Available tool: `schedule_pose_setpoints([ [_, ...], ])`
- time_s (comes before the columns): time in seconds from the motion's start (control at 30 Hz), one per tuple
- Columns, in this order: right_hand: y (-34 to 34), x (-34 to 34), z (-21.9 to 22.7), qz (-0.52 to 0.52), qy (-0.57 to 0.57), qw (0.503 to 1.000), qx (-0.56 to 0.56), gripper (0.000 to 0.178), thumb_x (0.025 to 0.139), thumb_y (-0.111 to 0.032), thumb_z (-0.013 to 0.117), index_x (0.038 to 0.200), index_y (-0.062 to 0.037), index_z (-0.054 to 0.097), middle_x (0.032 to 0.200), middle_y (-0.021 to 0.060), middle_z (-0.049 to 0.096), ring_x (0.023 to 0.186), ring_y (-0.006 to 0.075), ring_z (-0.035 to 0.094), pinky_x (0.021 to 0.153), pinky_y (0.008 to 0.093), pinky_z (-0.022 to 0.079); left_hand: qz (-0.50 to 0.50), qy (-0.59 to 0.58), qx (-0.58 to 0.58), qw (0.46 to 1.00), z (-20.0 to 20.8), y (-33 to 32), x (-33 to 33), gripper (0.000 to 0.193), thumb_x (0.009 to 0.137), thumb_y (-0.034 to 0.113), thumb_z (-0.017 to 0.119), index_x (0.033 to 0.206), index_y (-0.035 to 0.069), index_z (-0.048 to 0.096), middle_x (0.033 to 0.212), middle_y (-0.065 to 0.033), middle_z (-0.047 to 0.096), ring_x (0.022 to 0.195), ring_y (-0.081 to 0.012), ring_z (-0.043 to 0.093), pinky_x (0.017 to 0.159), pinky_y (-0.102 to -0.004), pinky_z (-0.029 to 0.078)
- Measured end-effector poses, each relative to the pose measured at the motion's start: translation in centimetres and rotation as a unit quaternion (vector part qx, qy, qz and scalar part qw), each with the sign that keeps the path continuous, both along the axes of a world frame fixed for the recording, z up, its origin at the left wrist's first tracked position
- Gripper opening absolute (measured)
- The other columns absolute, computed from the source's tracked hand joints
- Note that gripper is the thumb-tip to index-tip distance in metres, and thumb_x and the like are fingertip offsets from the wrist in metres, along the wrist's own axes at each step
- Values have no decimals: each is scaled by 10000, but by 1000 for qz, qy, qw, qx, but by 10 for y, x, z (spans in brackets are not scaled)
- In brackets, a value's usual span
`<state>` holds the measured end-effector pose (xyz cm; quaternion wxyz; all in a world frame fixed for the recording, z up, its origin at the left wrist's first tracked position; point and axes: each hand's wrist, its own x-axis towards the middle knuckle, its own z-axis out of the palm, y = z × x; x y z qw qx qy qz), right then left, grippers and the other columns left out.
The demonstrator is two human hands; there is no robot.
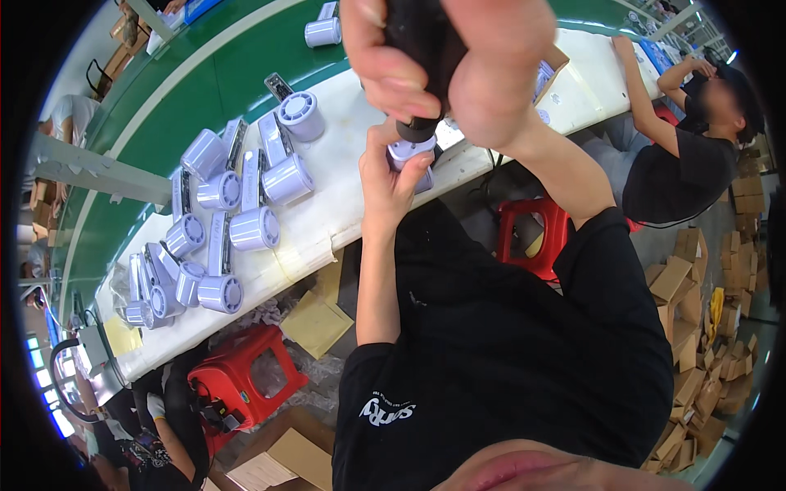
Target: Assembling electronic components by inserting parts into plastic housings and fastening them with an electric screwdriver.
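Note:
My right hand (495, 78) is closed around a black power screwdriver (422, 49), held upright close to the camera. The tool's lower end meets a pale lavender plastic housing (412, 152) at the near edge of the white worktable (344, 139). My left hand (385, 184) grips that housing from the left side, thumb across its near face. The tool's tip and much of the housing are hidden. To the left lie several matching lavender handheld fans (291, 178), each with a round vented head and a flat clear-and-grey handle.
Beyond the table runs a green conveyor belt (221, 82); another fan (323, 31) lies on it. An open carton (553, 69) stands right of my hands. Red stools (536, 237) stand below the table. A co-worker (679, 155) sits at right, another person (164, 434) at lower left.

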<state>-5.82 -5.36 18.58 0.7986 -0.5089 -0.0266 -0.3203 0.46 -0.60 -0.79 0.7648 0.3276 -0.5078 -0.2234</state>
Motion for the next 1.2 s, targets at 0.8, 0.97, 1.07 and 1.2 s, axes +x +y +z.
schedule_pose_setpoints([
  [0.8,-200,-195,-106,-380,594,563,-430,442,695,-240,813,1038,-7,661,875,183,675,821,332,652,781,371,493,241,-523,235,783,139,-113,165,303,934,322,592,1056,48,548,878,-172,660,804,-355,642,716,-398,503],
  [0.97,-197,-193,-99,-342,606,574,-432,427,700,-223,809,1038,-10,657,917,200,673,867,353,655,801,380,500,167,-652,295,678,73,-224,239,465,926,450,561,1088,14,560,997,-230,658,940,-399,632,795,-471,498],
  [1.07,-196,-195,-104,-373,581,582,-430,416,697,-194,805,1040,-11,656,942,207,672,903,366,652,816,398,496,178,-684,365,606,48,-287,229,621,900,552,543,1124,-27,563,1033,-247,653,981,-414,623,852,-476,494],
  [1.2,-208,-200,-120,-386,563,603,-413,372,707,-148,780,1022,3,653,919,212,671,872,369,645,808,394,488,151,-544,450,692,43,-361,182,773,785,630,624,1121,-66,616,1136,-262,639,1025,-410,628,904,-455,494],
])
